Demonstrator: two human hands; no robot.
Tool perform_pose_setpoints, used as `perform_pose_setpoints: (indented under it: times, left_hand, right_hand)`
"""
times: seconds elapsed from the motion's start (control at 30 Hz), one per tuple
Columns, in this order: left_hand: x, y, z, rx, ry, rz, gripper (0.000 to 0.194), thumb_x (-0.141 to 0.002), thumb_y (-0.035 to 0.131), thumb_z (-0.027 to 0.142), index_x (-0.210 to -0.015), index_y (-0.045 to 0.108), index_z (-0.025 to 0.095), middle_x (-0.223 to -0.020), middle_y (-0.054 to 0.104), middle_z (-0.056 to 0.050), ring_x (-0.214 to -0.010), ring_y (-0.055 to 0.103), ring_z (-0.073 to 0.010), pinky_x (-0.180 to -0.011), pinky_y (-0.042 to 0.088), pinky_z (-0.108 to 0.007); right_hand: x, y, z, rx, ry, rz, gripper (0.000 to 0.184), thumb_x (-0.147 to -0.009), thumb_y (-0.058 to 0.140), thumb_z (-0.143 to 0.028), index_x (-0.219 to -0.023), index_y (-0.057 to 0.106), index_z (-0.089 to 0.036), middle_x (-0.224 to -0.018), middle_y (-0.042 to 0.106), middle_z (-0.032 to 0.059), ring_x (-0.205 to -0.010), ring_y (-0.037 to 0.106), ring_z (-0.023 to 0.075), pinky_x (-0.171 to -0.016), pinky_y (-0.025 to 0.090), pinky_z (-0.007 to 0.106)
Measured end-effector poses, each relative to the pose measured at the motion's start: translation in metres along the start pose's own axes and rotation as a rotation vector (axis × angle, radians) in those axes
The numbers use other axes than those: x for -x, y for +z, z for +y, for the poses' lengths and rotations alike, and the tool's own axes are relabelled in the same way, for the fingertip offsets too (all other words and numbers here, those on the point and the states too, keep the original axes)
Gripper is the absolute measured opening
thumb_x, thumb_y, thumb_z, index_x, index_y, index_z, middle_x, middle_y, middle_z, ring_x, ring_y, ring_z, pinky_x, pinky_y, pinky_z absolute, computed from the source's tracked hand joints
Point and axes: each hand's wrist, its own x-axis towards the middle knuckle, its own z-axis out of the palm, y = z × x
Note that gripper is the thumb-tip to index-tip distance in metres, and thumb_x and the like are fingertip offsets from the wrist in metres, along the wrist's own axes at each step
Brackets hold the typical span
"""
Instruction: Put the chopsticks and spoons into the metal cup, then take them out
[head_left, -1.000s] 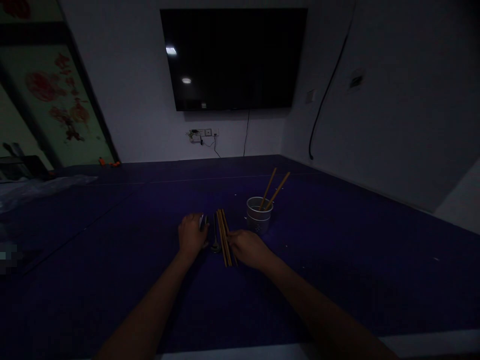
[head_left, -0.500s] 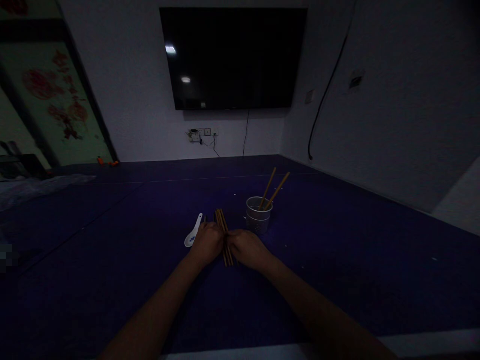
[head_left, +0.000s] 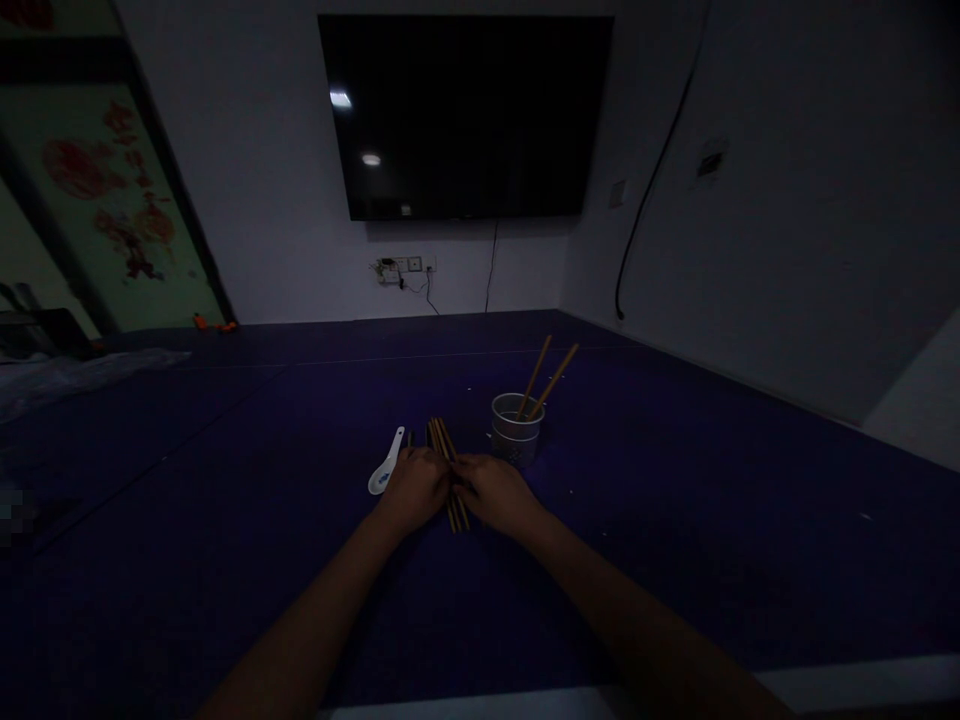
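Observation:
Several wooden chopsticks (head_left: 458,516) lie side by side on the dark blue surface, pointing away from me. My left hand (head_left: 420,484) is closed over their left side, and my right hand (head_left: 493,490) closes on them from the right; the fingertips meet around the middle of the bundle and are partly hidden. Just left of my left hand rests a white spoon (head_left: 385,470) with a blue pattern in its bowl. A thin dark handle (head_left: 410,438) shows beside it, its lower part covered by my hand. Behind my right hand stands a grey cup (head_left: 517,440) with two chopsticks (head_left: 553,383) leaning in it.
A broad blue-purple surface (head_left: 300,560) spreads around my hands, with small white specks on it. Clear plastic wrap (head_left: 97,375) lies at the far left. A television (head_left: 472,120) hangs on the back wall above sockets with cables.
Both hands stay at the bundle. The near ends of the chopsticks have shifted slightly and spread, and the right-hand fingers have moved a little. The spoon and cup stay put.

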Motion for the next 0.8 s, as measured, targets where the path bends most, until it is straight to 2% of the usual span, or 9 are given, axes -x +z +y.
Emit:
perform_pose_setpoints:
  times: [0.37, 0.63, 0.8]
  left_hand:
    - [0.0004, -0.0011, 0.0004, 0.029, -0.023, 0.0, 0.023, -0.084, 0.045, 0.018, -0.09, 0.066, 0.018, -0.095, 0.068, -0.008, -0.098, 0.059, -0.0223, -0.088, 0.039, -0.037]
    - [-0.0001, -0.0036, 0.0012, -0.008, -0.068, 0.021, 0.02, -0.083, 0.046, 0.021, -0.081, 0.066, 0.018, -0.088, 0.068, -0.008, -0.095, 0.06, -0.0226, -0.088, 0.039, -0.038]
    - [-0.0003, -0.0054, 0.0031, -0.014, -0.112, 0.015, 0.019, -0.081, 0.049, 0.022, -0.083, 0.067, 0.018, -0.09, 0.069, -0.009, -0.094, 0.06, -0.0235, -0.087, 0.04, -0.038]
  right_hand:
    - [0.0006, -0.0015, -0.0015, 0.015, 0.017, -0.026, 0.027, -0.088, 0.043, -0.018, -0.105, 0.064, -0.02, -0.108, 0.065, 0.0069, -0.104, 0.059, 0.0185, -0.089, 0.04, 0.027]
    - [0.0008, 0.0004, 0.0, 0.042, 0.031, -0.004, 0.027, -0.088, 0.047, -0.031, -0.104, 0.065, -0.018, -0.104, 0.066, 0.0078, -0.102, 0.059, 0.0214, -0.086, 0.041, 0.029]
    - [0.0009, 0.0, -0.0036, 0.041, 0.072, 0.023, 0.026, -0.087, 0.046, -0.027, -0.102, 0.064, -0.018, -0.102, 0.066, 0.0081, -0.099, 0.059, 0.021, -0.084, 0.041, 0.029]
